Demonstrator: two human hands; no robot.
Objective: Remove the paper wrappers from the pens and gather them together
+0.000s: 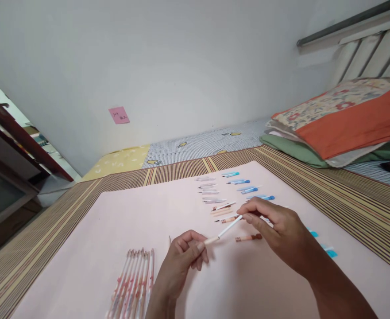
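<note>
Between my two hands a white pen refill (229, 227) stretches at a slant, its lower end meeting a short cream pen barrel (210, 241). My left hand (183, 254) is closed around the cream barrel. At the upper end, the fingertips of my right hand (277, 223) pinch the white refill. Just below the right hand lies an orange and brown pen part (248, 238). Past the hands are rows of pen pieces: brown and peach ones (223, 212), pale clear ones (210, 192), and blue ones (249, 190). My right hand covers part of these rows.
A bundle of pink-patterned pens (133, 279) lies left of my left arm on the pale pink sheet (121, 217). Beneath is a striped mat (291, 173). Folded bedding (347, 119) is stacked at the right. A pink note (119, 115) sticks to the wall.
</note>
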